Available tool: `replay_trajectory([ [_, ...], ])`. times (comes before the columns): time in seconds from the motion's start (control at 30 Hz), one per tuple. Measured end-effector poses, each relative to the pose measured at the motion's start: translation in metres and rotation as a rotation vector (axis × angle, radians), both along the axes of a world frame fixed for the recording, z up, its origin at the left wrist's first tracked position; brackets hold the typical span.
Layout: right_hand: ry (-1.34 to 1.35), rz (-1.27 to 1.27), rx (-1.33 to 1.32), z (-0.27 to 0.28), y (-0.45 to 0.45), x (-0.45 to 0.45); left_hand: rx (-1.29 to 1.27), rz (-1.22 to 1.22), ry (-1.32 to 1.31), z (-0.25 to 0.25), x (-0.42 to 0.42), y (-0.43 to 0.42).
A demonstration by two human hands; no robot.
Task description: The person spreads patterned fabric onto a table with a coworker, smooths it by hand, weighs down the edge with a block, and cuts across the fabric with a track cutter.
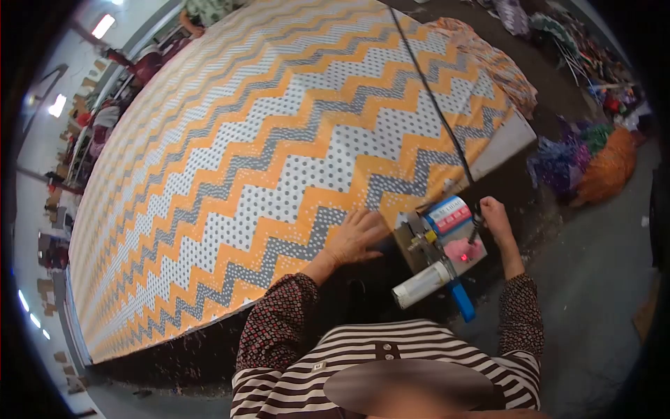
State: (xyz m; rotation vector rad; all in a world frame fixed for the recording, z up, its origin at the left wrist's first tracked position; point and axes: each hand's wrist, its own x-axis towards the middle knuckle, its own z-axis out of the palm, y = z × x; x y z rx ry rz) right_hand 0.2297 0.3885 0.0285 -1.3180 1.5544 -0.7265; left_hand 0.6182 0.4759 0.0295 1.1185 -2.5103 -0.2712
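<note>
My left hand lies flat with fingers spread on the near edge of a large patterned fabric, with orange, grey and dotted white zigzags. My right hand is closed at the right side of a small machine at the fabric's corner. What its fingers hold is hidden. The machine has a blue and white label, a blue handle and a pale cylinder. A pink wad with a red light sits on it. A long black bar or cable runs from near the machine across the fabric.
Crumpled orange-patterned cloth hangs off the far right edge. Purple, green and orange bundles lie on the floor at right. Another person's hand rests at the table's far left edge. Shelved goods line the left side.
</note>
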Motion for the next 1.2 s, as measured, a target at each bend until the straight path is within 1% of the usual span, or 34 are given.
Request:
replay_trajectory([
  [0.03,0.013,-0.031,0.017,0.013,0.02,-0.01,0.017,-0.031,0.013,-0.004,0.001,-0.001],
  [0.1,0.035,0.101,0.188,0.038,0.069,-0.022,0.001,0.016,0.023,-0.006,-0.002,0.0],
  [0.13,0.076,0.129,0.275,0.052,0.09,-0.022,0.023,-0.02,0.038,-0.007,-0.005,0.005],
  [0.2,-0.112,0.174,0.45,0.06,0.128,-0.021,0.004,0.039,0.001,0.0,-0.007,0.001],
  [0.23,-0.212,0.201,0.517,0.063,0.142,-0.016,0.007,0.015,0.004,0.0,-0.008,0.0],
  [0.3,-0.305,0.266,0.521,0.054,0.163,-0.005,0.02,0.038,0.001,0.0,-0.009,0.001],
  [0.33,-0.311,0.253,0.52,0.053,0.168,0.004,0.016,0.054,-0.004,-0.002,-0.01,0.001],
  [0.4,-0.602,0.147,0.565,0.053,0.174,0.02,0.015,0.069,-0.015,-0.004,-0.012,0.001],
  [0.53,-0.677,0.069,0.566,0.031,0.179,0.024,0.023,0.088,-0.019,-0.004,-0.012,0.003],
  [0.6,-0.803,0.011,0.56,0.024,0.181,0.027,0.022,0.082,-0.027,-0.005,-0.01,0.002],
  [0.67,-0.775,0.051,0.536,0.025,0.181,0.025,0.017,0.1,-0.024,-0.006,-0.01,0.002],
  [0.73,-0.735,0.132,0.514,0.035,0.181,0.025,0.017,0.059,0.013,-0.003,-0.009,0.002],
  [0.77,-0.645,0.134,0.449,0.049,0.188,0.025,0.0,0.108,0.012,-0.001,-0.007,0.004],
  [0.8,-0.559,0.141,0.379,0.055,0.196,0.024,0.0,0.08,-0.014,0.0,-0.007,0.004],
  [0.83,-0.571,0.159,0.293,0.046,0.211,0.019,0.001,0.052,-0.041,0.001,-0.006,0.003],
  [0.87,-0.415,0.179,0.148,0.042,0.224,0.024,0.012,0.042,-0.033,0.001,-0.006,0.003],
  [0.9,-0.354,0.107,0.029,0.035,0.232,0.032,-0.004,0.08,-0.033,0.001,-0.005,0.004],
  [0.97,0.049,0.087,-0.14,0.047,0.226,0.046,0.016,0.028,-0.053,-0.002,-0.003,0.003],
  [1.0,0.057,0.112,-0.157,0.044,0.225,0.049,-0.006,0.036,-0.025,-0.004,-0.003,0.003],
  [1.07,0.094,0.058,-0.308,0.035,0.215,0.059,-0.001,0.046,-0.002,-0.006,-0.001,0.003],
  [1.13,0.088,0.06,-0.315,0.035,0.197,0.074,0.061,0.032,0.001,-0.001,0.001,0.003],
  [1.2,0.066,0.036,-0.288,0.047,0.175,0.096,0.054,0.045,-0.008,-0.003,0.002,0.002],
])
